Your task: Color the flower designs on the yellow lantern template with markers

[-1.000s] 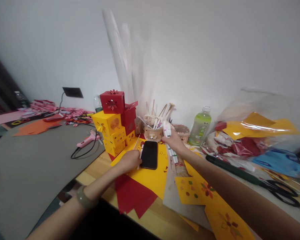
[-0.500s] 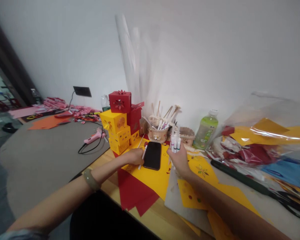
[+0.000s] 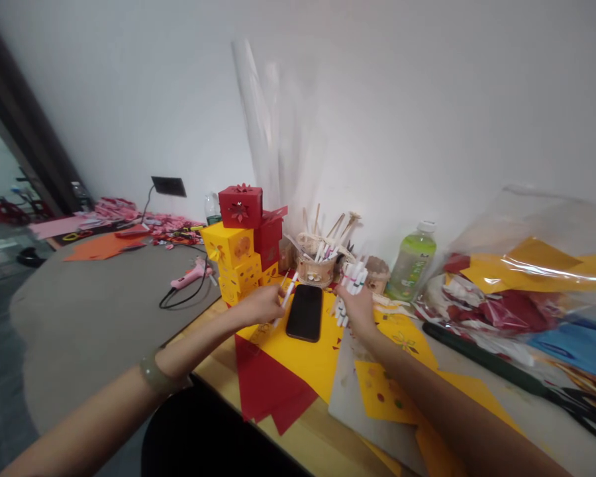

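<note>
My right hand point(image 3: 358, 313) is closed round a bundle of several white marker pens point(image 3: 353, 275), whose ends stick out above and below the fist. In my left hand point(image 3: 268, 305) is a single white marker pen point(image 3: 289, 291), pinched between the fingers and tilted. Between the two hands a black smartphone point(image 3: 304, 313) lies on a yellow paper sheet point(image 3: 298, 358). Behind the phone stands a small woven basket point(image 3: 316, 271) holding pens and thin sticks. Stacked yellow boxes point(image 3: 228, 248) and a red box point(image 3: 240, 207) with flower cut-outs rise behind my left hand.
A green drink bottle point(image 3: 412, 262) and a clear bag point(image 3: 536, 265) of paper scraps stand at right. Scissors point(image 3: 576, 404) lie near the right edge. A pink glue gun point(image 3: 191, 273) with its cord is on the grey surface at left. Red paper point(image 3: 273, 384) overlaps the table's front.
The pen in my left hand has been lifted slightly off the paper. The bundle in my right hand has tilted, showing more of its lower ends. The view has shifted slightly.
</note>
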`<state>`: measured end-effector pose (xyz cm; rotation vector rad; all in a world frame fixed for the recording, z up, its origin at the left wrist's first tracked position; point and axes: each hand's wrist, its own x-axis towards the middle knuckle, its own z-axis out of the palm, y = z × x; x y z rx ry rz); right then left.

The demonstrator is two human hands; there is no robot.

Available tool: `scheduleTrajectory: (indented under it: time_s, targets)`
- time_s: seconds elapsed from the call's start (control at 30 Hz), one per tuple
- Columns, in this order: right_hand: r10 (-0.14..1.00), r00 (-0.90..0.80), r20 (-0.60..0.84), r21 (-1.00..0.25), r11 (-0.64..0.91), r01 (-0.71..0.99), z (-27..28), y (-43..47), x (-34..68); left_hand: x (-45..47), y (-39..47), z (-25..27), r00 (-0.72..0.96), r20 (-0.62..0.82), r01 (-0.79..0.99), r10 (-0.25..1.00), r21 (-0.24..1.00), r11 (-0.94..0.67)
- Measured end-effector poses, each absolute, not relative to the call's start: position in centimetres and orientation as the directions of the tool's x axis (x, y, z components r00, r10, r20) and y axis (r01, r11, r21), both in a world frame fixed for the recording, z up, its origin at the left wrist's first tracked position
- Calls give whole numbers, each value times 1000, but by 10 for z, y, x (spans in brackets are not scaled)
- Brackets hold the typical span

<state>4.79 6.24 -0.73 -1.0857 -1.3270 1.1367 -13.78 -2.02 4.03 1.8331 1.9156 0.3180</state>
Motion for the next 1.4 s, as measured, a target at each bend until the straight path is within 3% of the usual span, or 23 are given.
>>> scheduleTrajectory:
  time_s: [0.17,0.4,0.6,0.73,0.93,1.4]
  targets:
    - [970,-220,103,-982,64,-178,0,52,36,-104,-16,36,64,148,745,987,651,-147]
    - [972,-212,102,-958,39,-283,2,48,33,-72,6,6,-36,338,583,941,772,-255]
    - [979,-89,182,-956,155,-251,23,93,43,-63,12,-11,-247,335,481,909,857,-185]
    - [942,-3,336,-928,330,-170,56,130,35,-53,7,-15,-153,331,438,931,867,-237]
    - [867,-26,498,-867,497,-38,84,165,-2,-42,-3,-12,-17,300,405,954,874,-268]
    - [800,29,600,-794,590,146,47,187,-33,-48,-6,-11,-1,231,318,973,923,-218]
